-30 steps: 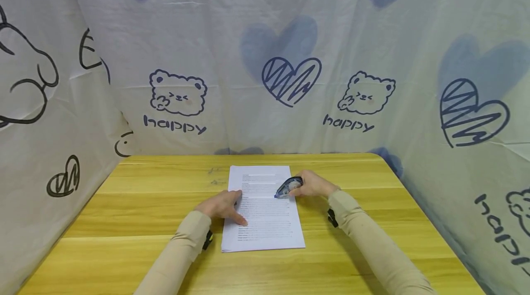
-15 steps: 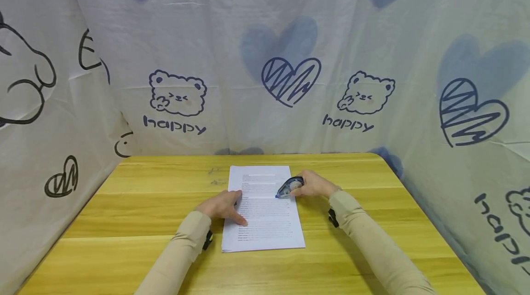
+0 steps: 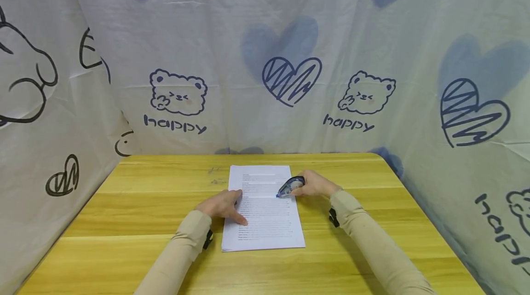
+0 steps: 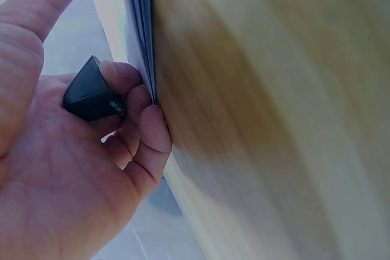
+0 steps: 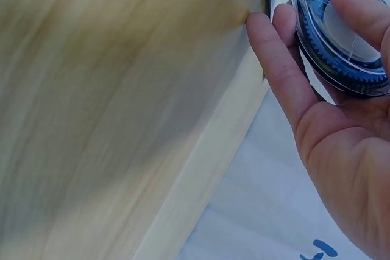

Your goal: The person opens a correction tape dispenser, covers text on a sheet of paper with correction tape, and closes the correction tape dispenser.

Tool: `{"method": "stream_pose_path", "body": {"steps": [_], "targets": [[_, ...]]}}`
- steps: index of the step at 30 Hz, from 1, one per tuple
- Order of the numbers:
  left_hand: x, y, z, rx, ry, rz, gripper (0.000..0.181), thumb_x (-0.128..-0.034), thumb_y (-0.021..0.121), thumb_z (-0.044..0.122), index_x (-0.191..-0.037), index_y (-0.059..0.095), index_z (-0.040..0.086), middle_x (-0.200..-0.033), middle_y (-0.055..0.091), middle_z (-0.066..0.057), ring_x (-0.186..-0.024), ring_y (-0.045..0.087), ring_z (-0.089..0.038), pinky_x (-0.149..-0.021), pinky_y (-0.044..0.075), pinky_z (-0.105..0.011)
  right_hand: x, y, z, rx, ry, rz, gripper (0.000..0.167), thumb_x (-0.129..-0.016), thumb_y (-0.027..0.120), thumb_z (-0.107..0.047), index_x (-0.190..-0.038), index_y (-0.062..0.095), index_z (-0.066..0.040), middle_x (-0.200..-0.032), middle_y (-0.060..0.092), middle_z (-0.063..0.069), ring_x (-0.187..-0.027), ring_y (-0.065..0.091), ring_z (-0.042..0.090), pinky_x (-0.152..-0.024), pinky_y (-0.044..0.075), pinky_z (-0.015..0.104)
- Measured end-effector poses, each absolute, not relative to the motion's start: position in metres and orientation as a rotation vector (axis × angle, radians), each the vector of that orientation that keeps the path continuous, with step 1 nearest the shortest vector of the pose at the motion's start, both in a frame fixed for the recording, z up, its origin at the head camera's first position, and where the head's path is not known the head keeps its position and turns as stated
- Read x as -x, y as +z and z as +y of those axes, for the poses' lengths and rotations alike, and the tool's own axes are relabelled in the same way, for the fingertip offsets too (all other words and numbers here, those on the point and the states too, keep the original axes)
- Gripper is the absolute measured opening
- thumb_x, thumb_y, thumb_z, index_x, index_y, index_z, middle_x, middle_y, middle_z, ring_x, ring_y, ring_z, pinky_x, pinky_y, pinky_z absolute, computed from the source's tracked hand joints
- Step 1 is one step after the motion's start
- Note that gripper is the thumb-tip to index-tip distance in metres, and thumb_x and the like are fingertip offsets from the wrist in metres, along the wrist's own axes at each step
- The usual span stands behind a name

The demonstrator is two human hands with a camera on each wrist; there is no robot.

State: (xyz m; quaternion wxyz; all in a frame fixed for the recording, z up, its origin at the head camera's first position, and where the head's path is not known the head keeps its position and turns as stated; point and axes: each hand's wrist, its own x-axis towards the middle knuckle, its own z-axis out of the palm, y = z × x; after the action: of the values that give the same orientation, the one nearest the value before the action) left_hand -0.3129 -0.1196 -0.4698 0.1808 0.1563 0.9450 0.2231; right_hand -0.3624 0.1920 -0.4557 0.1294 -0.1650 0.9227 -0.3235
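Note:
A stack of printed paper (image 3: 269,236) lies on the table. My left hand (image 3: 221,206) rests on its left side, thumb and forefinger spread over the page. In the left wrist view, curled fingers of that hand hold a small dark wedge-shaped cap (image 4: 92,95) against the palm, and fingertips touch the edge of the sheets (image 4: 141,22). My right hand (image 3: 316,184) grips a correction tape dispenser (image 3: 290,186), its blue tip down on a line of text near the right margin. Through its clear case, the right wrist view shows blue gear teeth (image 5: 332,59).
The yellow wood-grain table (image 3: 145,221) spreads out around the paper. Behind it and at both sides hangs a pale cloth (image 3: 236,120) printed with hearts and bears. Faint scribbles (image 3: 216,176) mark the tabletop left of the paper.
The correction tape dispenser has shifted very slightly to the right along the text line with my right hand. My left hand and the paper have stayed in place.

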Motion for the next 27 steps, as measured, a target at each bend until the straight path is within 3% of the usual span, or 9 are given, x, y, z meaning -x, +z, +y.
{"method": "stream_pose_path", "body": {"steps": [18, 24, 27], "targets": [[0.3095, -0.4675, -0.1189, -0.410, 0.653, 2.663, 0.106, -0.0707, 0.087, 0.039, -0.152, 0.031, 0.001, -0.157, 0.034, -0.018, -0.146, 0.030, -0.036, -0.121, 0.026, -0.049, 0.3632, -0.4546, 0.1959, 0.510, -0.914, 2.696, 0.027, -0.080, 0.082, -0.023, -0.092, 0.068, -0.003, -0.077, 0.067, 0.004, -0.062, 0.051, 0.013, -0.053, 0.044, 0.023], [0.3106, -0.4676, -0.1195, -0.436, 0.643, 2.670, 0.107, -0.0706, 0.087, 0.040, -0.151, 0.031, -0.001, -0.156, 0.034, -0.019, -0.145, 0.031, -0.036, -0.120, 0.026, -0.049, 0.3622, -0.4551, 0.1991, 0.466, -1.040, 2.647, 0.030, -0.080, 0.082, -0.021, -0.095, 0.065, -0.002, -0.082, 0.069, 0.005, -0.069, 0.057, 0.014, -0.060, 0.051, 0.025], [0.3104, -0.4676, -0.1199, -0.456, 0.633, 2.676, 0.107, -0.0705, 0.087, 0.040, -0.151, 0.031, -0.002, -0.156, 0.035, -0.020, -0.145, 0.032, -0.036, -0.120, 0.027, -0.049, 0.3631, -0.4565, 0.2010, 0.510, -1.058, 2.635, 0.023, -0.081, 0.081, -0.019, -0.093, 0.069, -0.004, -0.079, 0.070, 0.004, -0.067, 0.057, 0.013, -0.060, 0.051, 0.025]]}}
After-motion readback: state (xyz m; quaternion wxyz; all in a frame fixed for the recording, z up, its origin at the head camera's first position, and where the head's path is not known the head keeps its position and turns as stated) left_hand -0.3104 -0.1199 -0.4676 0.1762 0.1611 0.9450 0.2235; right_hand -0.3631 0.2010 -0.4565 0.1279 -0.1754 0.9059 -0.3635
